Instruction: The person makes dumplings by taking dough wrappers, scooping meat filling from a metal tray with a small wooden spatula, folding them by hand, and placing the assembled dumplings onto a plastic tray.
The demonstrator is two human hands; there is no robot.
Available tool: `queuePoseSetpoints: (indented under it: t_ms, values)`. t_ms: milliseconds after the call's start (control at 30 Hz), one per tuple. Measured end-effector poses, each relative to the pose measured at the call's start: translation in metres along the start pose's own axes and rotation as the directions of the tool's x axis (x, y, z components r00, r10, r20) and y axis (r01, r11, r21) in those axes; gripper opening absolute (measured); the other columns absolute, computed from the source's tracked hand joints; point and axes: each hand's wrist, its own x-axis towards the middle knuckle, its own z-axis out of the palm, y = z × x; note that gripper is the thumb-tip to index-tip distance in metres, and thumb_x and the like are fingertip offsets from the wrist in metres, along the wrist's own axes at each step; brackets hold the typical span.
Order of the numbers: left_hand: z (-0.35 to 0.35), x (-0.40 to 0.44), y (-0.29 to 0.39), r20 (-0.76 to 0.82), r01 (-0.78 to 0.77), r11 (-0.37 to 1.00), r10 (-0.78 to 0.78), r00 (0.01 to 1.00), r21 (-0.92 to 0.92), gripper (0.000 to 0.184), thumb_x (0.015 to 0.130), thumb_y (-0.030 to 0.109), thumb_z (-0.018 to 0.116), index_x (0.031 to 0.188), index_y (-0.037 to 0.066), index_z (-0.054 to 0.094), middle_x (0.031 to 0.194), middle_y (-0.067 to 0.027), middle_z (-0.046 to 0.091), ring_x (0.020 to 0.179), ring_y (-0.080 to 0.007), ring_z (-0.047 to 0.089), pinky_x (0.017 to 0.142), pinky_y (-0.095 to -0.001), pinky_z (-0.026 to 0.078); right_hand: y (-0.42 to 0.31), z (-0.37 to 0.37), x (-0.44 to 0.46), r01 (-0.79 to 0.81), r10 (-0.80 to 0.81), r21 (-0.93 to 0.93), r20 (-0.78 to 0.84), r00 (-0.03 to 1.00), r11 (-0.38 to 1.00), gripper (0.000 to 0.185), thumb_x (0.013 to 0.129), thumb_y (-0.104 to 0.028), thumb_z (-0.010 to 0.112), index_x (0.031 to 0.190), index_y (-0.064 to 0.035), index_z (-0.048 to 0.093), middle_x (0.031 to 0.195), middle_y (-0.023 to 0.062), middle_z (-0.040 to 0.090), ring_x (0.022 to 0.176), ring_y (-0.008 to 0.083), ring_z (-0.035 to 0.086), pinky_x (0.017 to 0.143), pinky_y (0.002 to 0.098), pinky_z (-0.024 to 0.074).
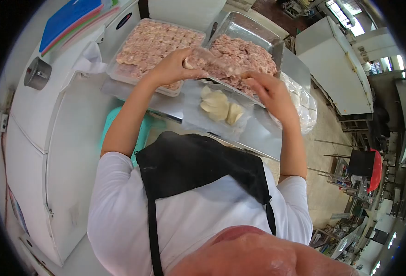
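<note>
My left hand (177, 66) is curled around a small ball of meat (194, 61) at the near edge of the trays. My right hand (272, 89) is closed in a pinch over the near side of a metal tray (239, 23) of pink minced meat (246, 53). What its fingertips hold is too blurred to make out. Something translucent stretches between the two hands. Beneath them, pale dough wrappers (215, 105) lie on a clear plastic sheet (196, 117). Left of the metal tray, a plastic tray (115, 73) is filled with rows of meat portions (159, 41).
A clear plastic bag (304, 103) of white pieces sits at the table's right end. A turquoise basket (113, 122) stands below the table on the left. A metal cup (37, 73) and white cloth (90, 59) rest on the white freezer (60, 110).
</note>
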Motion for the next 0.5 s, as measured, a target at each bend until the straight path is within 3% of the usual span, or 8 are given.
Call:
queuePoseSetpoints:
  t_ms: [33,100,200,267,300,400,433,500]
  values:
    - [-0.010,-0.005,0.000,0.056,0.053,0.998,-0.051,0.997,-0.035,0.044,0.073,0.030,0.080,0.105,0.006,0.063,0.102,-0.0064,0.064,0.101,-0.0159,0.059,0.086,-0.0327,0.046,-0.011,0.013,0.003,0.006,0.001,-0.130,0.051,0.999,0.992,0.025,0.092,-0.025,0.057,0.106,-0.0055,0.065,0.091,0.0175,0.066,0.084,0.0354,0.063,0.073,0.0385,0.0495]
    - [-0.032,-0.015,0.002,0.166,0.169,0.981,-0.151,0.975,-0.097,0.046,0.073,0.030,0.080,0.108,0.005,0.064,0.107,-0.0070,0.064,0.101,-0.0167,0.059,0.086,-0.0316,0.046,-0.016,0.036,0.008,-0.057,0.064,-0.073,0.098,0.993,0.996,0.026,0.092,-0.025,0.057,0.106,-0.0047,0.065,0.094,0.0182,0.066,0.087,0.0353,0.063,0.074,0.0381,0.0495]
    - [-0.058,-0.037,-0.039,-0.030,0.018,0.995,-0.015,0.999,0.094,0.049,0.073,0.031,0.079,0.111,0.005,0.063,0.109,-0.0099,0.064,0.098,-0.0175,0.059,0.083,-0.0309,0.047,-0.024,0.054,0.014,-0.148,0.147,0.002,0.070,0.987,0.989,0.027,0.092,-0.022,0.060,0.108,-0.0005,0.064,0.099,0.0172,0.067,0.088,0.0282,0.064,0.076,0.0338,0.0489]
    - [-0.088,-0.056,-0.058,-0.059,0.132,0.985,-0.126,0.990,0.111,0.057,0.072,0.035,0.078,0.118,0.007,0.059,0.113,-0.0132,0.062,0.102,-0.0236,0.059,0.088,-0.0340,0.046,-0.020,0.061,0.007,-0.217,0.217,0.065,0.008,0.976,0.974,0.031,0.092,-0.019,0.061,0.112,0.0034,0.062,0.103,0.0137,0.068,0.089,0.0208,0.064,0.079,0.0313,0.0479]
    - [-0.104,-0.064,-0.069,-0.073,0.184,0.976,-0.176,0.982,0.120,0.060,0.072,0.037,0.077,0.121,0.007,0.057,0.115,-0.0149,0.061,0.105,-0.0266,0.059,0.090,-0.0355,0.045,-0.012,0.067,0.000,-0.228,0.236,0.153,-0.034,0.971,0.962,0.030,0.093,-0.019,0.061,0.113,0.0027,0.063,0.089,0.0049,0.066,0.076,0.0108,0.057,0.067,0.0256,0.0460]
    - [-0.132,-0.086,-0.128,-0.128,0.298,0.911,-0.272,0.954,0.284,0.058,0.071,0.031,0.075,0.121,0.008,0.057,0.121,-0.0155,0.058,0.109,-0.0300,0.057,0.093,-0.0375,0.045,0.005,0.078,-0.024,-0.417,0.450,0.294,-0.051,0.892,0.860,0.025,0.093,-0.018,0.060,0.109,0.0006,0.065,0.091,0.0065,0.067,0.080,0.0130,0.060,0.072,0.0267,0.0468]
    - [-0.134,-0.089,-0.135,-0.119,0.308,0.871,-0.285,0.951,0.382,0.058,0.072,0.030,0.074,0.123,0.008,0.057,0.122,-0.0157,0.058,0.110,-0.0309,0.056,0.093,-0.0385,0.045,0.009,0.080,-0.032,-0.475,0.514,0.318,-0.047,0.856,0.820,0.025,0.094,-0.019,0.058,0.109,-0.0002,0.066,0.079,0.0005,0.062,0.066,0.0068,0.053,0.059,0.0220,0.0423]
    - [-0.135,-0.092,-0.147,-0.099,0.310,0.766,-0.310,0.946,0.563,0.059,0.073,0.026,0.072,0.126,0.009,0.055,0.124,-0.0161,0.057,0.112,-0.0328,0.055,0.094,-0.0406,0.045,0.009,0.080,-0.047,-0.542,0.597,0.392,-0.023,0.802,0.743,0.025,0.094,-0.020,0.058,0.110,-0.0014,0.067,0.071,-0.0023,0.055,0.058,0.0036,0.046,0.051,0.0197,0.0355]
